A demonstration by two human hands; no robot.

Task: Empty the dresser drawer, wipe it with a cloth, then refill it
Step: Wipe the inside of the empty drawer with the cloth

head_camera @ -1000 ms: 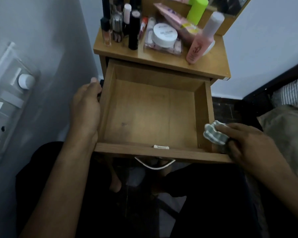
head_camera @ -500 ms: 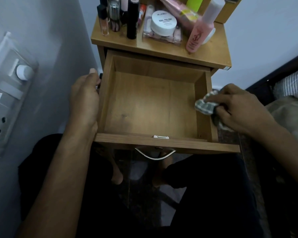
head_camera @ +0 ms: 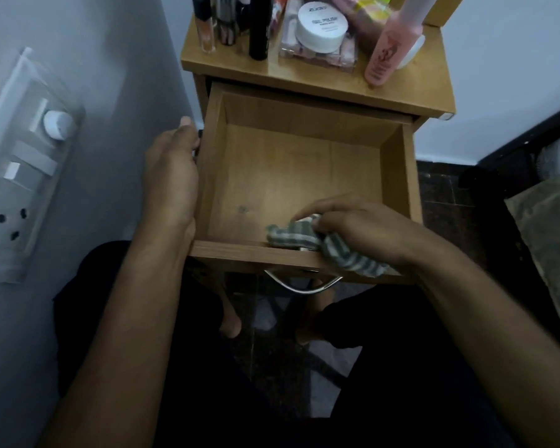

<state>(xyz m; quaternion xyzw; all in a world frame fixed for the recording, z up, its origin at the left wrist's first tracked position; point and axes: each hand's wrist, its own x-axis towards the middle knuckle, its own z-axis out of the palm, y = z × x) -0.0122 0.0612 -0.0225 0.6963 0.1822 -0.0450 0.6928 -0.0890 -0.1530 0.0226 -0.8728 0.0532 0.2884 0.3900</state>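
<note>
Two hands busy: right hand (head_camera: 362, 227) grip bunches striped cloth (head_camera: 307, 240) inside bare wooden drawer (head_camera: 398, 176); left hand (head_camera: 172, 176) clasps its side.

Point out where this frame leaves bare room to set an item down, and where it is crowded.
Free: most of the open wooden drawer floor, bordered by its back wall, side walls and the right hand gripping the striped grey cloth at the front. The left hand grips the drawer's left wall from outside. Crowded: the wooden dresser top, packed with cosmetics, apart from its bare front-right corner.
</note>
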